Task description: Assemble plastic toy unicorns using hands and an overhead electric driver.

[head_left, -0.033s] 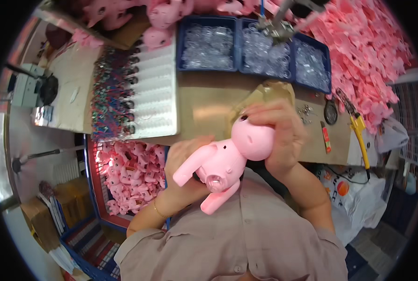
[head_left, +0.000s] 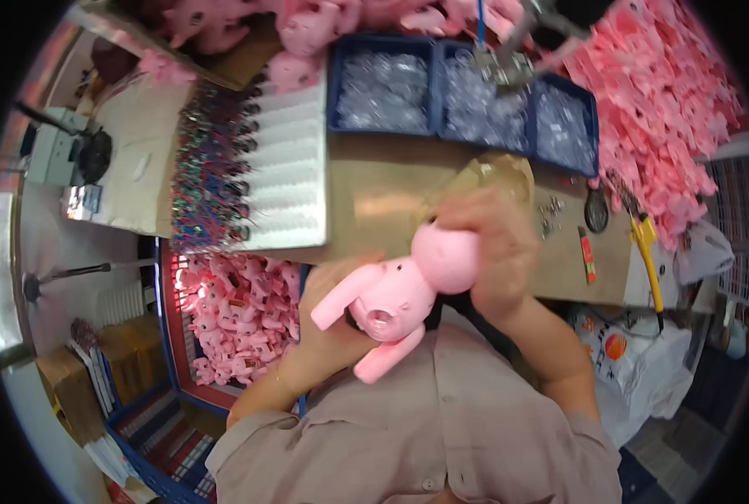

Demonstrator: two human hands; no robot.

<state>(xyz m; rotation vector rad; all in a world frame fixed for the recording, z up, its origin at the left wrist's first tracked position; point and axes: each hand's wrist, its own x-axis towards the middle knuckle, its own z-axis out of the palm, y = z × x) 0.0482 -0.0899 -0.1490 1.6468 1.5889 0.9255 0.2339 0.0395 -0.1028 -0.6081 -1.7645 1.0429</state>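
Observation:
A pink plastic doll (head_left: 394, 302) with a round head, short limbs and a round hole low in its body is held tilted in front of my shirt. My left hand (head_left: 328, 290) is wrapped round the body from the left, its fingers partly behind the doll. My right hand (head_left: 502, 252), blurred by motion, grips the head from the right. Just behind the right hand, a crumpled tan wrapper or bag (head_left: 509, 176) lies on the brown tabletop (head_left: 374, 172).
Blue trays (head_left: 383, 130) of clear plastic parts line the back. A white foam tray (head_left: 286, 168) with wired parts (head_left: 211, 168) lies left. Pink parts (head_left: 660, 109) pile up right, near a yellow-handled tool (head_left: 646, 252) and red cutter (head_left: 587, 254). A crate of pink dolls (head_left: 240, 319) stands lower left.
The doll's head and my right hand have shifted slightly left, and the hand is more blurred. The bench scene has slid a little right and down in view. Both hands still hold the doll.

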